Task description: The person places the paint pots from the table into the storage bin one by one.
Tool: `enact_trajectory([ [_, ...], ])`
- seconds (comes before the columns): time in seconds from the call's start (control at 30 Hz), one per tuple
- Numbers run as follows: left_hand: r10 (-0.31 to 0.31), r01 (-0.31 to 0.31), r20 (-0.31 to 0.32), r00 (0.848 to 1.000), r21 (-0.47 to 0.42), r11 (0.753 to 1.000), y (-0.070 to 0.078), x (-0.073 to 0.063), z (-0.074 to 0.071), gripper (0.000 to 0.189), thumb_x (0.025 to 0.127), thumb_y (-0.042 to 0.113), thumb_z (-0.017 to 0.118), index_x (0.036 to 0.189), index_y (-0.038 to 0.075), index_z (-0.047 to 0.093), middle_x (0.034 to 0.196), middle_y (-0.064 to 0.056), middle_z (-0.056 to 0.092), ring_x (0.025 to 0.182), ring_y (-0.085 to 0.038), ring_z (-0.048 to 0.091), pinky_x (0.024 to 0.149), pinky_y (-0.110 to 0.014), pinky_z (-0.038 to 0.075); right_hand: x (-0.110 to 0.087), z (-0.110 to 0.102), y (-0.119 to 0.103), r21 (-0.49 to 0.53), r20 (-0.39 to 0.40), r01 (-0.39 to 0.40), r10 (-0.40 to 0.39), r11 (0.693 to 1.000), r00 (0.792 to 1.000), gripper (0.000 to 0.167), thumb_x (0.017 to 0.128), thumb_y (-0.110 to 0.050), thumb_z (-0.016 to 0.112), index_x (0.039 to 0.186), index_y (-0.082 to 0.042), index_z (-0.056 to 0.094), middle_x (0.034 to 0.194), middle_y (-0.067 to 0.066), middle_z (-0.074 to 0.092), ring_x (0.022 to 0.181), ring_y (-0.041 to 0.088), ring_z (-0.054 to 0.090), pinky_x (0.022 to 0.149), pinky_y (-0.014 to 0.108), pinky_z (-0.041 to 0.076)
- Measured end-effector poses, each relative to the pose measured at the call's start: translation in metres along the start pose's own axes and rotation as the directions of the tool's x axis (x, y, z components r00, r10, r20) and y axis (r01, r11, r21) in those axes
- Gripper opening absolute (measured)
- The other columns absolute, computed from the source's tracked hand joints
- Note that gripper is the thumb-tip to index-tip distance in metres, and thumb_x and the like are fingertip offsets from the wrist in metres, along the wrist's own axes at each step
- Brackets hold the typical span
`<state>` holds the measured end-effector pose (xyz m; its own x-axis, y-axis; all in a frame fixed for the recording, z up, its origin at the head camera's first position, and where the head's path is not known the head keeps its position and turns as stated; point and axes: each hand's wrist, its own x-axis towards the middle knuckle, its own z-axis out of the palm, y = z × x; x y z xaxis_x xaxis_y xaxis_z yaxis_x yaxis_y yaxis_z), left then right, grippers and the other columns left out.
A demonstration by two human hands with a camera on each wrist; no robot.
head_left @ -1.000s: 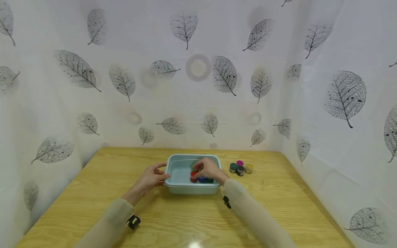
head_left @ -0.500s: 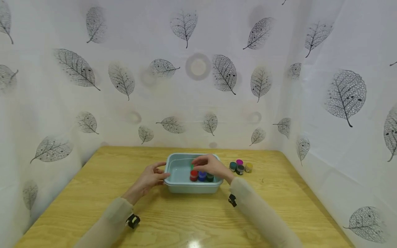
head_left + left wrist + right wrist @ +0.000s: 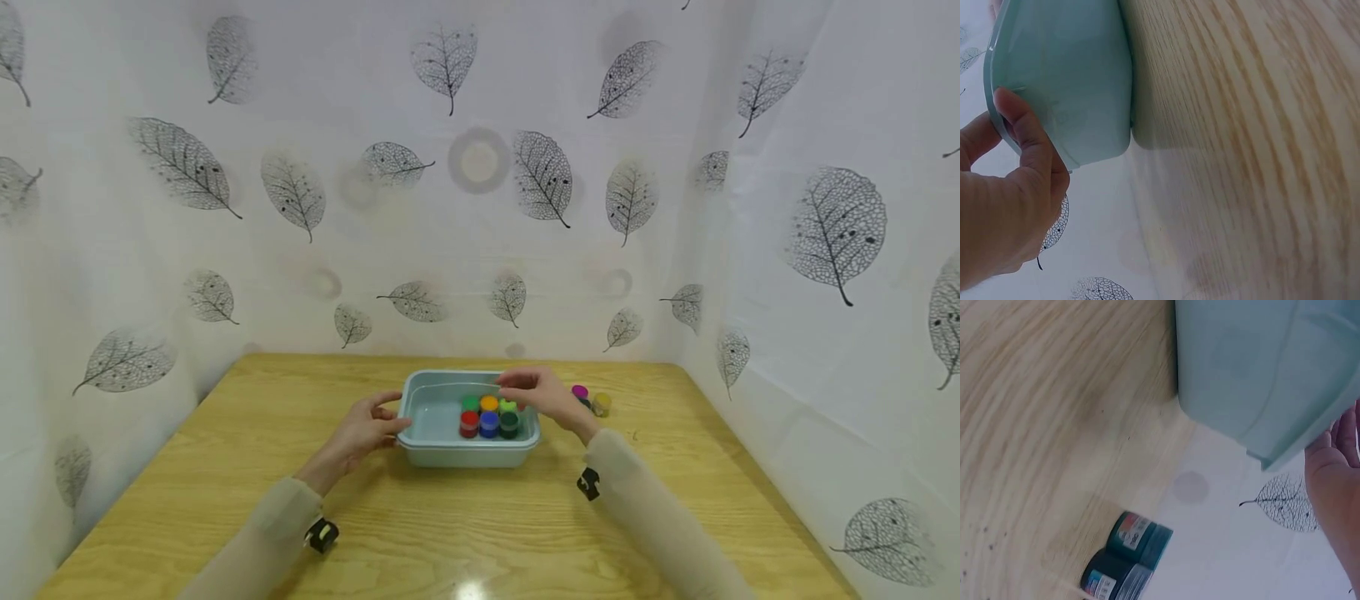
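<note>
Tub [image 3: 467, 459]: pale blue-green, set on the far middle part of the surface [image 3: 420, 533], its long side facing near.
Left hand [image 3: 366, 429]: thumb and fingers bent around the left rim of the tub, pinching it from both sides; the left wrist view shows the rim caught between the digits, with one fingertip against the outer wall.
Right hand [image 3: 546, 393]: raised over the right end of the tub, fingers pointing left and loosely bent, a slight gap between thumb and fingers; nothing shows in its grasp. I cannot tell whether it touches the rim.
Near row in the tub: red pot [image 3: 468, 425] at left, blue pot [image 3: 489, 425] in the middle, dark green pot [image 3: 509, 425] at right, all upright, side by side.
Far row in the tub: green pot [image 3: 470, 403] at left, orange pot [image 3: 489, 403] in the middle, light green pot [image 3: 507, 407] at right, close below the right fingertips in the head view.
Pots on the surface, right of the tub: magenta pot [image 3: 580, 390] and yellow pot [image 3: 602, 406], partly beyond the right hand; the right wrist view also shows a teal pot [image 3: 1140, 539] and a black pot [image 3: 1115, 577] close against each other, both labelled.
Sleeves [image 3: 277, 521]: pale, a small black device at each wrist.
Backdrop [image 3: 345, 100]: white cloth printed with dark leaf skeletons.
</note>
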<state>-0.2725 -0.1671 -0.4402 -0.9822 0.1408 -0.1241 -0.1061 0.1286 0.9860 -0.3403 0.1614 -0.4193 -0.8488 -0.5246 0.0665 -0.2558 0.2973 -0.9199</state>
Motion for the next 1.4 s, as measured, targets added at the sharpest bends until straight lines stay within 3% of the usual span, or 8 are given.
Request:
enact_trajectory([
  [0.2,0.017,-0.017,-0.003,1.0,-0.001,1.0,-0.001,0.002,0.002,0.065,0.09,0.007,0.07,0.147,-0.001,0.038,0.098,-0.013,0.058,0.074,-0.016,0.064,0.071,-0.036,0.06,-0.006,-0.02,0.005,0.002,-0.066,-0.029,0.029,1.0,0.997,0.044,0.093,-0.025,0.069,0.126,0.003,0.062,0.123,0.025,0.064,0.092,0.037,0.061,0.069,0.028,0.054],
  [0.47,0.008,-0.008,-0.02,1.0,-0.01,1.0,0.0,0.0,0.003,0.065,0.09,0.006,0.069,0.147,0.0,0.038,0.098,-0.012,0.058,0.073,-0.017,0.063,0.069,-0.035,0.06,-0.016,-0.044,0.024,-0.051,-0.139,-0.072,0.064,0.996,0.988,0.039,0.095,-0.027,0.066,0.122,0.001,0.065,0.111,0.018,0.068,0.081,0.015,0.06,0.073,0.039,0.055],
  [0.57,-0.004,0.004,-0.032,0.999,-0.02,1.0,0.001,0.0,0.003,0.066,0.089,0.006,0.071,0.147,0.003,0.039,0.097,-0.011,0.058,0.072,-0.018,0.063,0.07,-0.036,0.06,-0.02,-0.053,0.034,-0.06,-0.165,-0.089,0.078,0.994,0.983,0.039,0.095,-0.029,0.065,0.122,-0.001,0.065,0.11,0.016,0.069,0.08,0.017,0.063,0.073,0.037,0.056],
  [0.8,0.003,-0.004,-0.036,0.999,-0.016,1.0,0.003,-0.001,0.004,0.064,0.09,0.007,0.07,0.146,0.004,0.04,0.095,-0.01,0.057,0.073,-0.018,0.062,0.07,-0.037,0.06,-0.032,-0.069,0.044,-0.041,-0.223,-0.128,0.116,0.991,0.968,0.042,0.095,-0.032,0.065,0.126,-0.004,0.064,0.132,0.024,0.059,0.112,0.036,0.061,0.084,0.033,0.056],
  [0.93,0.006,-0.007,-0.049,0.999,-0.022,1.0,0.002,-0.002,0.005,0.063,0.09,0.006,0.07,0.146,0.003,0.041,0.095,-0.011,0.057,0.074,-0.019,0.062,0.07,-0.036,0.06,-0.037,-0.078,0.051,-0.058,-0.272,-0.119,0.099,0.991,0.957,0.041,0.096,-0.029,0.064,0.127,-0.001,0.063,0.127,0.019,0.063,0.11,0.034,0.062,0.084,0.034,0.057],
  [1.13,-0.003,0.0,-0.064,0.998,-0.035,0.999,0.0,-0.002,0.005,0.062,0.09,0.005,0.07,0.145,0.003,0.042,0.098,-0.012,0.057,0.075,-0.018,0.063,0.07,-0.034,0.06,-0.046,-0.09,0.061,0.001,-0.332,-0.126,0.119,0.992,0.936,0.041,0.096,-0.028,0.065,0.127,-0.001,0.062,0.116,0.005,0.069,0.107,0.033,0.063,0.088,0.04,0.056],
  [1.3,0.002,-0.005,-0.063,0.998,-0.043,0.999,-0.003,-0.002,0.005,0.063,0.09,0.005,0.07,0.146,0.002,0.041,0.099,-0.012,0.055,0.074,-0.017,0.063,0.065,-0.029,0.059,-0.052,-0.1,0.067,-0.014,-0.376,-0.141,0.125,0.99,0.918,0.043,0.096,-0.031,0.064,0.127,-0.001,0.062,0.121,0.013,0.067,0.096,0.024,0.064,0.087,0.042,0.054],
  [1.4,0.004,-0.007,-0.058,0.998,-0.051,0.999,-0.003,-0.002,0.004,0.062,0.09,0.005,0.069,0.146,0.002,0.041,0.099,-0.012,0.053,0.073,-0.017,0.062,0.064,-0.028,0.058,-0.055,-0.105,0.072,-0.024,-0.392,-0.152,0.13,0.988,0.911,0.043,0.096,-0.029,0.064,0.128,0.001,0.061,0.128,0.021,0.062,0.098,0.021,0.064,0.087,0.039,0.054],
])
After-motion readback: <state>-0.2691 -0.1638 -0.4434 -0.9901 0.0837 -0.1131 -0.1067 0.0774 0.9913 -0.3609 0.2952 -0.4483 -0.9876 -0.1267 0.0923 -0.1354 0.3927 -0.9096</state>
